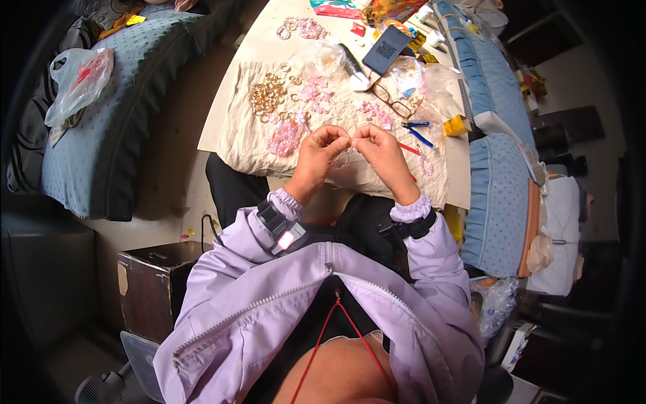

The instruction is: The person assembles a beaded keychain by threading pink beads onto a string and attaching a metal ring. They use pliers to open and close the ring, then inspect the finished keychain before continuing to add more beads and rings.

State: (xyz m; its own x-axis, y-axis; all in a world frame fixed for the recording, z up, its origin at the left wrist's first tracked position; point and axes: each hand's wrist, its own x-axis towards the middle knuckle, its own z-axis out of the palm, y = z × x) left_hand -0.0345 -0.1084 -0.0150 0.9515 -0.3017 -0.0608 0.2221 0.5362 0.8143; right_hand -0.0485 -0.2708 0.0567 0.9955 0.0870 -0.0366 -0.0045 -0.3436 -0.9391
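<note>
My left hand [319, 159] and my right hand [384, 157] meet over the near part of a cream cloth [235, 145], thumbs and forefingers pinched together. What they pinch is too small to make out; faint pale pink beads [341, 160] show just below and between them. Beside my left hand lies a heap of pink beaded strands [285, 138]. Gold-coloured rings [268, 95] are piled farther left, with pink beaded pieces [315, 93] to their right. Blue-handled pliers [420, 134] rest right of my right hand, near a red stick-like tool [408, 149] and a small beaded loop [426, 165].
Eyeglasses [392, 99] and a phone [386, 50] lie beyond my hands, near a black and white tube-like object [354, 69]. More beaded strands [301, 28] sit at the table's far left. A small yellow box [457, 125] stands by the right edge. Blue-covered seats [499, 202] flank the table.
</note>
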